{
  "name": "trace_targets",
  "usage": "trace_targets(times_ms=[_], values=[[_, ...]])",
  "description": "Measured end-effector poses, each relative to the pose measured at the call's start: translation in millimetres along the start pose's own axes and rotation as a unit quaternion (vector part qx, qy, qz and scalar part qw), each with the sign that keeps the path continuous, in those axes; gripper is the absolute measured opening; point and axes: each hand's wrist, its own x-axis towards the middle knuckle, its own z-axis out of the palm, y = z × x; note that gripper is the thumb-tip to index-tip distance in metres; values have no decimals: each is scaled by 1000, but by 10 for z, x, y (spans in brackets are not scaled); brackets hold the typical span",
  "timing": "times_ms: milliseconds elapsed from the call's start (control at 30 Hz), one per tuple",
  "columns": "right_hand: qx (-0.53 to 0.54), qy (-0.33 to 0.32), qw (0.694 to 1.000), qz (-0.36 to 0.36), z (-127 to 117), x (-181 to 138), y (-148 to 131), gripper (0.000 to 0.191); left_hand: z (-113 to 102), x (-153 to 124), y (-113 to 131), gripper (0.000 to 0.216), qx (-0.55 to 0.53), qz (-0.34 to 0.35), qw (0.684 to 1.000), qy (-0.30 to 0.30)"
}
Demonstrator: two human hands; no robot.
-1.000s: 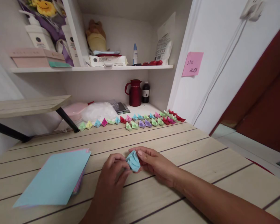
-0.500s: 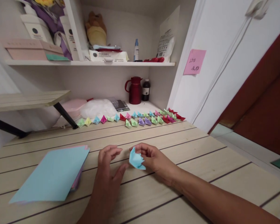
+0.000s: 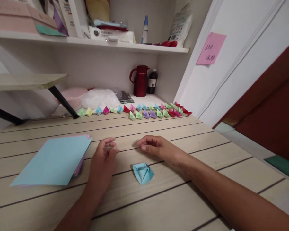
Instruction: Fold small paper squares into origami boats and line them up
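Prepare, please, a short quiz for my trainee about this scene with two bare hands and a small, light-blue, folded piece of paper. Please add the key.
1. True or false: the small, light-blue, folded piece of paper lies on the pale tabletop with dark lines, touched by neither the left hand nor the right hand.
2. Choose: what stands beside the dark bottle with a white label?
a) a pale-pink box
b) a shiny, dark-red jug with a handle
c) a slim white bottle with a blue cap
3. Answer briefly: which hand is nearer to the flat stack of paper sheets topped with light blue?

Key: 1 true; 2 b; 3 the left hand.
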Motion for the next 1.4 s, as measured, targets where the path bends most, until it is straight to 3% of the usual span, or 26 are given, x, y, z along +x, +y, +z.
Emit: trace_targets(times_ms=[133, 333, 500, 633, 733, 833, 933, 1033, 1133, 1267, 1400], values=[[-65, -79, 995, -13, -63, -46, -40, 31, -8, -33, 30, 32, 4, -2, 999, -49], [-124, -82, 987, -67, 88, -25, 1, 28, 89, -103, 58, 26, 45, 50, 991, -112], [-167, -95, 974, -120, 162, 38, 45, 19, 117, -131, 66, 24, 88, 86, 984, -131], [-186, -88, 971, -118, 197, 51, 40, 11, 116, -140, 65, 24, 97, 88, 982, -137], [-143, -39, 986, -78, 226, 50, 26, 12, 111, -139, 59, 25, 89, 78, 983, -137], [-52, 68, 995, -44, 251, 67, 9, 15, 97, -132, 50, 30, 48, 64, 988, -134], [51, 148, 987, -43, 265, 101, -1, 22, 100, -149, 39, 34, 0, 58, 989, -133], [123, 187, 974, -25, 276, 127, 10, 30, 166, -206, 17, 43, -56, 69, 983, -158], [182, 207, 961, -4, 284, 140, 29, 34, 271, -269, 1, 49, -68, 123, 982, -127], [207, 224, 952, -16, 284, 148, 47, 35, 316, -308, 51, 33, 9, 241, 969, -52], [200, 218, 955, -14, 301, 146, 49, 34, 260, -313, 129, 19, 67, 269, 961, 21]])
